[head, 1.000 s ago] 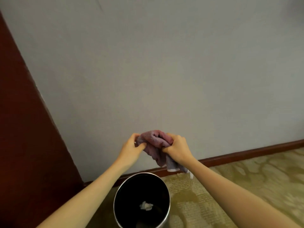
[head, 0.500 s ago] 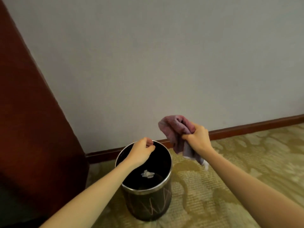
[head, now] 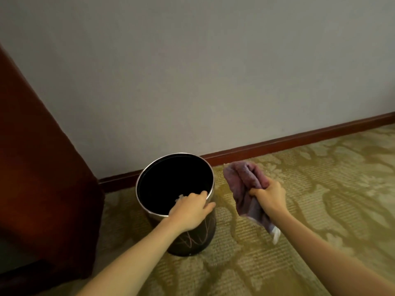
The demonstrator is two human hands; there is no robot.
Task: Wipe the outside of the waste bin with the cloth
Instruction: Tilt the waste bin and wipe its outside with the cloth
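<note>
A round dark waste bin (head: 192,242) with a silver rim stands upright on the carpet near the wall. My left hand (head: 190,212) grips its near rim, fingers inside and thumb on the outside. A bit of white paper shows inside the bin, mostly hidden by that hand. My right hand (head: 270,194) is closed around a bunched purple cloth (head: 245,180) to the right of the bin, apart from it. The cloth's loose end with a white label hangs down below my wrist.
A dark red wooden cabinet (head: 42,189) stands close to the bin's left. A grey wall (head: 192,71) with a red-brown skirting board (head: 299,139) runs behind. Patterned olive carpet (head: 320,199) spreads to the right and front.
My left hand let go of the cloth, dropped to the bin and took hold of its rim. My right hand carried the cloth down and right. The view tilted down.
</note>
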